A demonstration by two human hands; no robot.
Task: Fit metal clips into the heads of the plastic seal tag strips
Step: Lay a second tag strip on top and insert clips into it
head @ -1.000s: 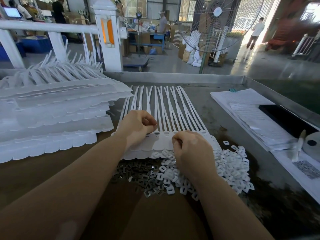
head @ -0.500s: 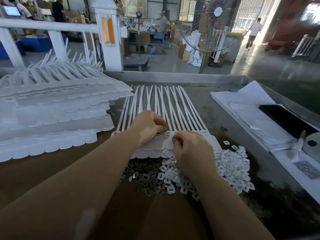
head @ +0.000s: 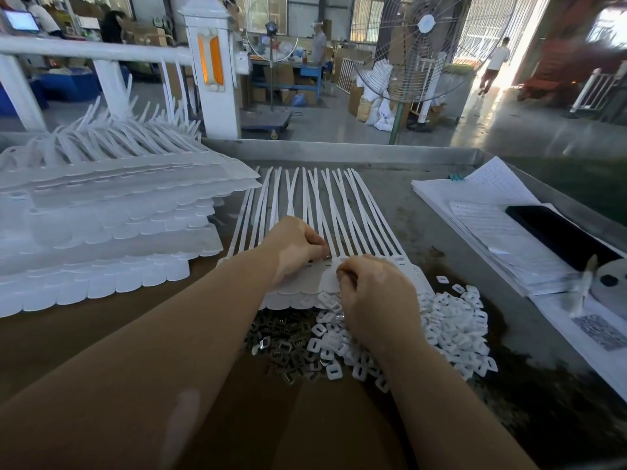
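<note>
A joined row of white plastic seal tag strips (head: 325, 205) lies flat on the table, tails pointing away, heads toward me. My left hand (head: 295, 247) pinches a small metal clip at the head row, its fingertips on the strip heads. My right hand (head: 376, 293) is curled over the tag heads just to the right, fingertips pressed to a white tab; what it pinches is hidden. A heap of dark metal clips (head: 285, 337) lies under my wrists, beside a heap of small white plastic caps (head: 451, 327).
A tall stack of white tag strip sheets (head: 101, 225) fills the left side. Papers (head: 488, 225), a black phone (head: 563, 239) and a tape roll (head: 610, 278) lie at the right. The metal table rim (head: 339, 152) runs along the back. A fan stands beyond.
My left hand has slid rightward along the row of heads, closing the gap to my right hand. My right hand has stayed in place over the heads.
</note>
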